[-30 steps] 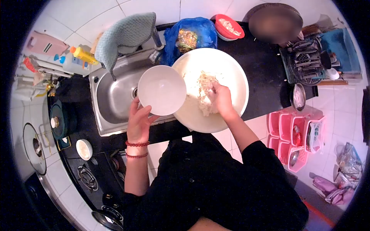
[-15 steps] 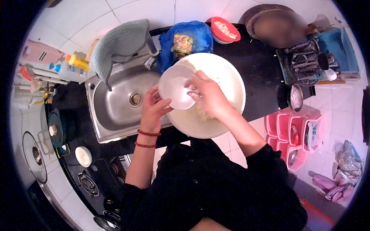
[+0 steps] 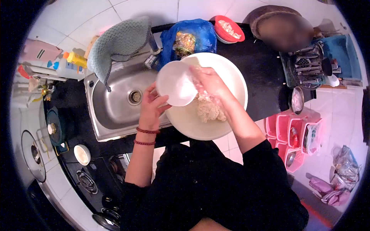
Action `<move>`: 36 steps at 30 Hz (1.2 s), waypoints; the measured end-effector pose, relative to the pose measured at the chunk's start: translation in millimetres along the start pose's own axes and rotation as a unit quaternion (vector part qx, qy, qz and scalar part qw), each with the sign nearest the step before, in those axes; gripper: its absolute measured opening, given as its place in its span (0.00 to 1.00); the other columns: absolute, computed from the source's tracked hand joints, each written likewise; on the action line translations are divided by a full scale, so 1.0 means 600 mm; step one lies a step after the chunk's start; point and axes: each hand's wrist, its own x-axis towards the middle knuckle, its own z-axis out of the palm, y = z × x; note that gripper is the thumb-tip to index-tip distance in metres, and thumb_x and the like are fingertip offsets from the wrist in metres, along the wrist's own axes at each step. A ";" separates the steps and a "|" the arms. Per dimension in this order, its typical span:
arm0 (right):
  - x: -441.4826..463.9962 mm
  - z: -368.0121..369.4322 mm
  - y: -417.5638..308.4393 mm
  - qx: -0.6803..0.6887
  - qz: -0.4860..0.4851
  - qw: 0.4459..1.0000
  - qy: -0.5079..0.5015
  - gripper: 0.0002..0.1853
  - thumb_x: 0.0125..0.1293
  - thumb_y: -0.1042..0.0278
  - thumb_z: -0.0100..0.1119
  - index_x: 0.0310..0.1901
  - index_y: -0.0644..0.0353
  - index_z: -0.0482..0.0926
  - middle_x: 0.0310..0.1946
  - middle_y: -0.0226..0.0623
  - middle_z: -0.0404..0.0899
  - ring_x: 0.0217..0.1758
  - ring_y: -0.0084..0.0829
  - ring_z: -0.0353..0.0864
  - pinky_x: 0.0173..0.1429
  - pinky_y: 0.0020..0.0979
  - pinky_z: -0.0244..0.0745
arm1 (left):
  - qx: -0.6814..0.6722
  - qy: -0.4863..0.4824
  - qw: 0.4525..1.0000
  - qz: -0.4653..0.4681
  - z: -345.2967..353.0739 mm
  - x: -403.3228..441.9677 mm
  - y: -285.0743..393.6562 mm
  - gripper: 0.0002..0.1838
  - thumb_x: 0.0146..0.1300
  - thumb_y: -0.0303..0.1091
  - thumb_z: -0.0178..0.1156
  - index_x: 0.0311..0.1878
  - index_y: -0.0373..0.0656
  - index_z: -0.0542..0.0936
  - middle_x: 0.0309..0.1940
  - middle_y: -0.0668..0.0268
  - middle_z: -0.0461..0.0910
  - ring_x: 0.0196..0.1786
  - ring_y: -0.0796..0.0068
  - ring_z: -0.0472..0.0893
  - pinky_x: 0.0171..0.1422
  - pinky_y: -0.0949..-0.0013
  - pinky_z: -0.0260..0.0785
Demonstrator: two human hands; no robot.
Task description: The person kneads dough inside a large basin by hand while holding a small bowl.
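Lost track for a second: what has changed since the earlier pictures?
The right hand has moved from the pale clump to the small bowl, at its rim. That bowl has shifted right, further over the large basin. The left hand still holds it; basin and blue bag stayed put.

sink left of basin; dough in basin.

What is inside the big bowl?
A pale, lumpy mass lies in the big bowl. The small bowl in the left hand and the right hand hide part of the inside; whatever's there can't be seen.
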 end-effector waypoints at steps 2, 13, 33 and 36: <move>0.013 -0.016 0.028 -0.008 -0.021 1.000 -0.012 0.11 0.72 0.65 0.48 0.35 0.61 0.76 0.28 0.30 0.76 0.28 0.18 0.75 0.29 0.22 0.71 | -0.001 0.021 1.000 0.011 -0.018 -0.008 0.013 0.32 0.54 0.24 0.64 0.63 0.45 0.66 0.54 0.62 0.75 0.53 0.67 0.78 0.50 0.60 0.78; 0.100 -0.091 0.148 -0.333 -0.103 0.937 0.019 0.11 0.68 0.72 0.55 0.47 0.63 0.83 0.40 0.35 0.83 0.40 0.27 0.82 0.45 0.29 0.77 | -0.010 0.057 0.997 0.051 -0.091 -0.055 0.031 0.32 0.60 0.27 0.57 0.68 0.44 0.61 0.62 0.59 0.70 0.62 0.62 0.73 0.57 0.54 0.74; 0.047 0.081 0.099 -0.059 0.024 0.998 -0.008 0.15 0.64 0.61 0.62 0.46 0.57 0.72 0.20 0.27 0.69 0.19 0.23 0.73 0.24 0.27 0.71 | 0.031 -0.015 0.999 0.021 0.011 -0.022 -0.023 0.34 0.53 0.22 0.65 0.63 0.45 0.65 0.53 0.61 0.74 0.51 0.69 0.79 0.48 0.64 0.79; -0.009 0.038 0.067 0.322 0.089 0.942 -0.026 0.11 0.69 0.56 0.57 0.35 0.54 0.75 0.18 0.24 0.68 0.12 0.15 0.59 0.16 0.21 0.60 | 0.039 -0.004 0.999 0.007 0.015 -0.016 -0.029 0.33 0.53 0.23 0.65 0.63 0.44 0.65 0.54 0.60 0.74 0.52 0.68 0.79 0.48 0.64 0.79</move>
